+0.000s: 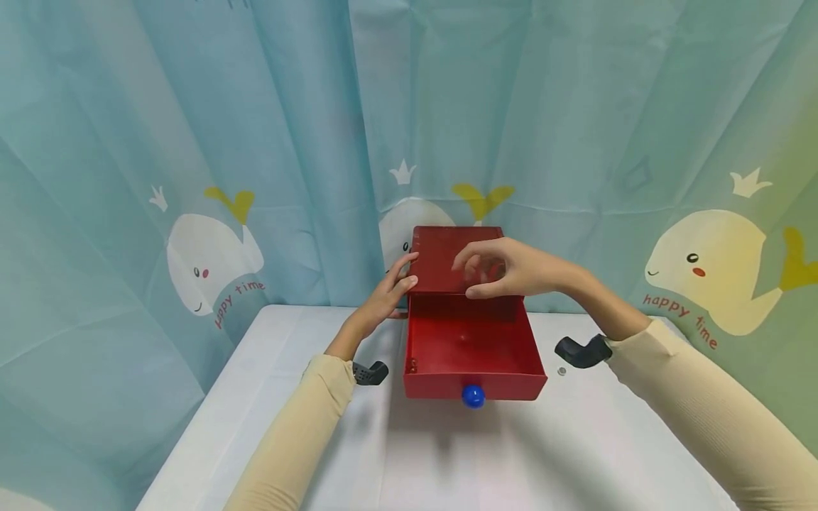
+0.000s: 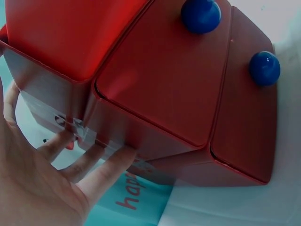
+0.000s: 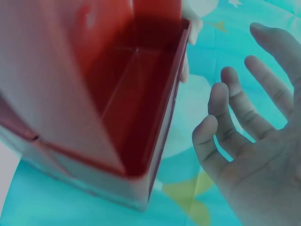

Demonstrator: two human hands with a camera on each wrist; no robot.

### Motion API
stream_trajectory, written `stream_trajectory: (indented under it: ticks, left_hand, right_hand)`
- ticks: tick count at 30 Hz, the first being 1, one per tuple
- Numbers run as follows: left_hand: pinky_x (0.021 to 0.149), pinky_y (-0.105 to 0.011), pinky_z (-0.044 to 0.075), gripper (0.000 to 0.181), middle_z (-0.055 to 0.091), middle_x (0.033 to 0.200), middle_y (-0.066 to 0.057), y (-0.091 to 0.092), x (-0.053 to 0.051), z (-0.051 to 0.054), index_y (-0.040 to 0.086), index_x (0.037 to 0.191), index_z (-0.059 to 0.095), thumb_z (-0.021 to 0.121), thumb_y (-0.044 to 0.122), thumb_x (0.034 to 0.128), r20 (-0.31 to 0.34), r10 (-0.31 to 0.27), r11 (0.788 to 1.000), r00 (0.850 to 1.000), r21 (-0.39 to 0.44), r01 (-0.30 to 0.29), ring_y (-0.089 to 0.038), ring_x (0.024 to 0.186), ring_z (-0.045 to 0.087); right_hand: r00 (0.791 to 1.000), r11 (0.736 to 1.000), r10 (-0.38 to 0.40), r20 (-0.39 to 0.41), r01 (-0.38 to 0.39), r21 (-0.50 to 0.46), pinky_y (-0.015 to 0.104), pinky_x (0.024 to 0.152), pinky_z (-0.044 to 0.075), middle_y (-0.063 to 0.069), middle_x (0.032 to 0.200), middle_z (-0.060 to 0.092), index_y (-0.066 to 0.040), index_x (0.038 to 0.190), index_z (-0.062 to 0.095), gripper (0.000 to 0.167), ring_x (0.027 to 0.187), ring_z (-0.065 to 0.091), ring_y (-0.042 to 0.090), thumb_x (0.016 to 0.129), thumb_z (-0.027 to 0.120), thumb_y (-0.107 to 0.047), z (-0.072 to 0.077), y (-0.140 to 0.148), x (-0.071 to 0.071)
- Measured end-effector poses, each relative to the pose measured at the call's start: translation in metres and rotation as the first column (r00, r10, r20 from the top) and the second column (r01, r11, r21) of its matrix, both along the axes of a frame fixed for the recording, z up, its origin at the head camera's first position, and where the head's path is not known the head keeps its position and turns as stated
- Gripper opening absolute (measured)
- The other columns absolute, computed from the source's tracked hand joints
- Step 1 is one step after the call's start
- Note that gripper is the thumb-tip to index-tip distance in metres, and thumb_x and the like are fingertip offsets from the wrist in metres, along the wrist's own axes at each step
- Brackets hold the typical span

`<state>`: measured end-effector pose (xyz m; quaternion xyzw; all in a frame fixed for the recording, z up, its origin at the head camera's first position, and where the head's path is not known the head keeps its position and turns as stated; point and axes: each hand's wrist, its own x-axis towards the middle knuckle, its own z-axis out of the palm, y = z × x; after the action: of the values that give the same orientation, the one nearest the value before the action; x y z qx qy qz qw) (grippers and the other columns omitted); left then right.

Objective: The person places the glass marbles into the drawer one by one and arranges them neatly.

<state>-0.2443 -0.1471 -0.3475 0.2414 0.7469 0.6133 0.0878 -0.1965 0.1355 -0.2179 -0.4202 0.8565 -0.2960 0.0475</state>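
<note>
A red drawer cabinet (image 1: pixel 441 248) stands at the back of the table. Its uppermost drawer (image 1: pixel 473 389) is pulled out toward me, with a blue knob (image 1: pixel 473 396) on the front. My left hand (image 1: pixel 380 301) touches the cabinet's left side; the left wrist view shows its fingers (image 2: pixel 110 172) stretched along that wall. Two lower drawers (image 2: pixel 160 75) are closed, each with a blue knob. Above the cabinet's top hovers my right hand (image 1: pixel 511 266), fingers loosely bent. In the right wrist view that hand (image 3: pixel 263 165) is apart from the cabinet and holds nothing.
A white table (image 1: pixel 287 341) bears the cabinet. A small round metallic piece (image 1: pixel 562 370) lies on it, right of the drawer. Close behind hangs a pale blue curtain (image 1: pixel 307 142) printed with whales. Each wrist carries a black mount (image 1: pixel 584 351).
</note>
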Motion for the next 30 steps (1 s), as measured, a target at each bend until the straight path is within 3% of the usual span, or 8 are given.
stream_trajectory:
  ticks: [9, 16, 23, 30]
  left_hand:
    - [0.096, -0.066, 0.05, 0.064, 0.028, 0.164, -0.012, 0.0, 0.001, 0.0, 0.039, 0.161, 0.023, 0.046, 0.043, 0.1021, 0.003, -0.002, 1.0, 1.0, -0.003, 0.002, -0.039, 0.144, 0.039]
    - [0.096, -0.065, 0.05, 0.065, 0.031, 0.161, -0.013, 0.001, 0.003, 0.0, 0.039, 0.161, 0.022, 0.047, 0.044, 0.1013, -0.002, -0.001, 1.0, 1.0, -0.009, 0.001, -0.039, 0.143, 0.04]
    - [0.095, -0.064, 0.051, 0.064, 0.031, 0.162, -0.012, 0.001, 0.003, 0.001, 0.04, 0.161, 0.022, 0.047, 0.043, 0.1024, 0.007, -0.008, 1.0, 1.0, 0.001, 0.008, -0.038, 0.142, 0.041]
    - [0.095, -0.063, 0.052, 0.063, 0.033, 0.16, -0.012, 0.0, 0.001, 0.0, 0.041, 0.161, 0.023, 0.048, 0.043, 0.1027, 0.011, -0.007, 1.0, 1.0, 0.002, 0.007, -0.037, 0.141, 0.042]
  right_hand:
    - [0.998, 0.997, -0.065, -0.006, 0.065, -0.046, 0.031, 0.069, 0.057, 0.001, 0.096, 0.065, -0.015, 0.124, 0.066, 0.037, 0.084, 0.064, 0.021, 0.09, 0.08, -0.018, 0.0, 0.042, 0.01]
    - [0.994, 0.991, -0.105, -0.006, 0.104, -0.082, 0.031, 0.069, 0.058, 0.003, 0.102, 0.067, -0.017, 0.126, 0.066, 0.037, 0.082, 0.066, 0.022, 0.091, 0.079, -0.016, -0.002, 0.069, 0.021]
    - [0.984, 0.982, -0.171, -0.046, 0.167, -0.091, 0.03, 0.072, 0.059, 0.001, 0.102, 0.067, -0.021, 0.129, 0.064, 0.041, 0.082, 0.067, 0.019, 0.091, 0.078, -0.014, -0.008, 0.089, 0.032]
    - [0.983, 0.98, -0.172, -0.059, 0.165, -0.109, 0.029, 0.071, 0.059, 0.0, 0.1, 0.068, -0.019, 0.128, 0.064, 0.041, 0.08, 0.066, 0.018, 0.091, 0.078, -0.009, -0.021, 0.105, 0.035]
